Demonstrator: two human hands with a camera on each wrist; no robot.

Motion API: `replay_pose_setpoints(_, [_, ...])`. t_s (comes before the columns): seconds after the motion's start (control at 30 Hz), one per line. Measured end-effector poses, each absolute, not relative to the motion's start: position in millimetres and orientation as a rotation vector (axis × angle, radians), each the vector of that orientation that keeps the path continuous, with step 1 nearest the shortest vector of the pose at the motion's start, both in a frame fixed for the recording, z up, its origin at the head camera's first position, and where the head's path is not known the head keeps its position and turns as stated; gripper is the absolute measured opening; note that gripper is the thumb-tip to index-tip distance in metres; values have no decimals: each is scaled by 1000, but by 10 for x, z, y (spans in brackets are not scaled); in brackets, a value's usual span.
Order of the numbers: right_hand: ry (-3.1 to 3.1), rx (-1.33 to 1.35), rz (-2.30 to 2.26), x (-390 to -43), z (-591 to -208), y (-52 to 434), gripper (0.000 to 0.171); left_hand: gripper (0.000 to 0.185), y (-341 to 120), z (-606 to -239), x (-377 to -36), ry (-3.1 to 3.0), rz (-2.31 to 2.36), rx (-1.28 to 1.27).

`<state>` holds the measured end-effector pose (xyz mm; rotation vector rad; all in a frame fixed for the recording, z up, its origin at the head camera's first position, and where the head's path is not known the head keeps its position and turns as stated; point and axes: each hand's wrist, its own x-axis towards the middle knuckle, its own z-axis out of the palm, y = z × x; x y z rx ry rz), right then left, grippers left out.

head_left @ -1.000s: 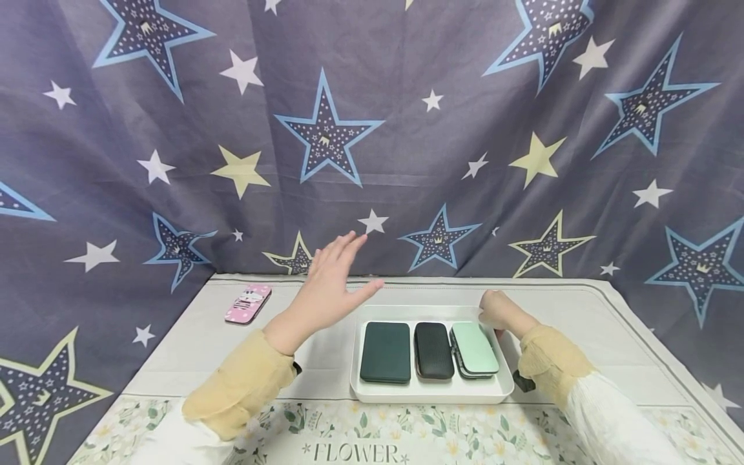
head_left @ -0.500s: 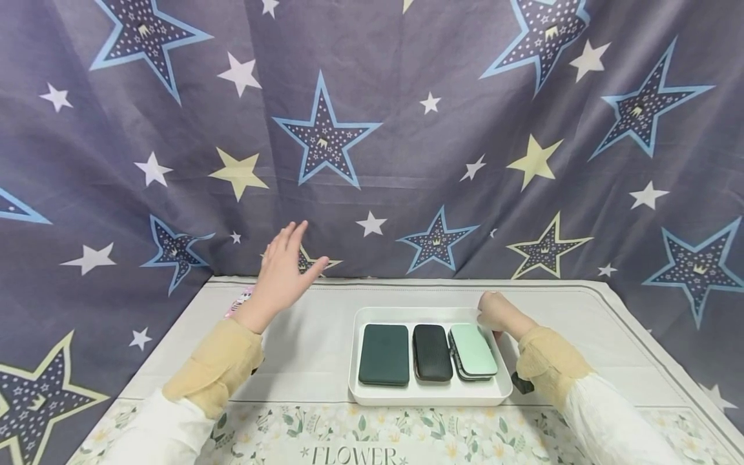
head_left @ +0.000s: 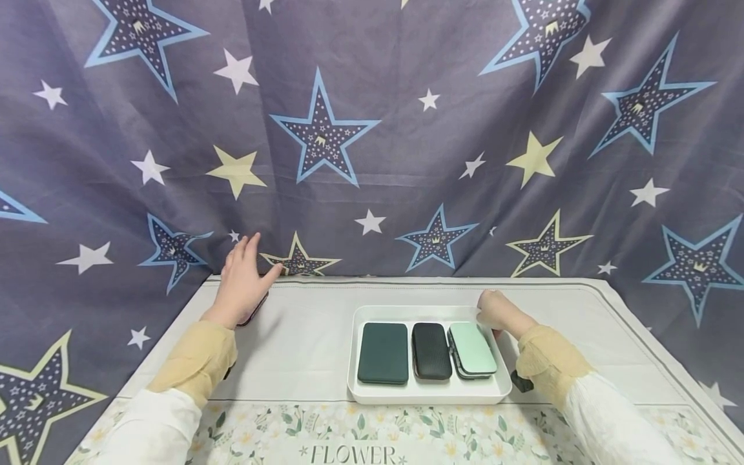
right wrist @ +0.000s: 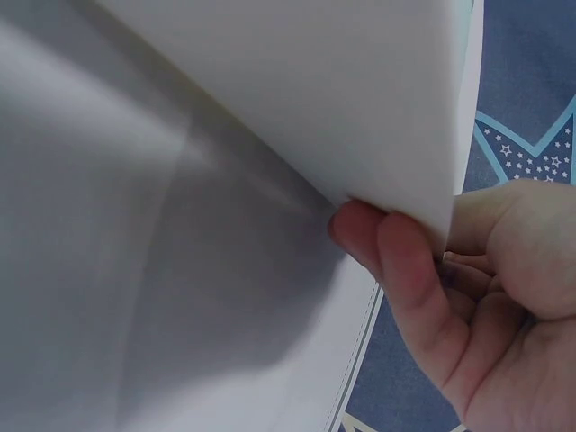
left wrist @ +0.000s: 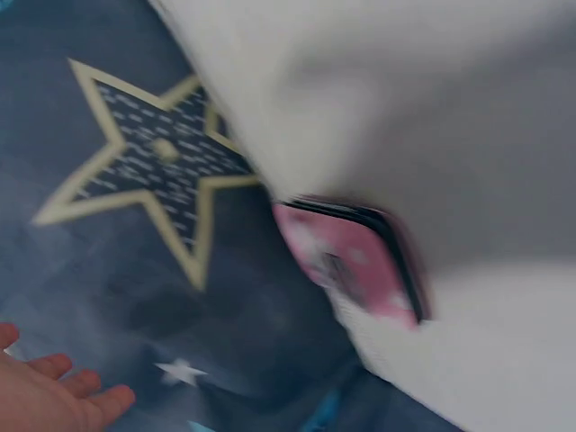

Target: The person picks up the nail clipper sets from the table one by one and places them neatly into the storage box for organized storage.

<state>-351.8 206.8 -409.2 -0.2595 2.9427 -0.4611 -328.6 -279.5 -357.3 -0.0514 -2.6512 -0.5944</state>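
Note:
With fingers spread, my left hand hovers above a pink case with a dark rim. In the head view the hand hides most of that case; the left wrist view shows it apart from the fingers, slightly blurred. My right hand grips the far right part of a white tray, its fingers curled round the wall, as the right wrist view shows. Inside the tray lie a dark green case, a black ribbed case and a mint green case, side by side.
The tray stands on a pale tablecloth with a floral band along the near side. A dark curtain printed with stars hangs behind the table and at both sides.
My left hand has moved left and lower, from beside the tray to over the pink case, which it now mostly covers. The right hand keeps its grip on the tray.

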Motion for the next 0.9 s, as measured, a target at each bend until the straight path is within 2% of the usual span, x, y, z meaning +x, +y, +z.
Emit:
replay_pose_setpoints(0.37, [2931, -258, -443, -3522, -4085, 2077, 22, 79, -3221, -3961, -3370, -2679, -596, 94])
replay_pose_setpoints(0.57, [2934, -276, -434, -3534, -4090, 2075, 21, 79, -3311, -4121, -3370, -2743, -617, 188])
replay_pose_setpoints(0.9, [2931, -258, -439, -3532, -4096, 2071, 23, 89, -3345, -4300, -3371, -2940, -683, 409])
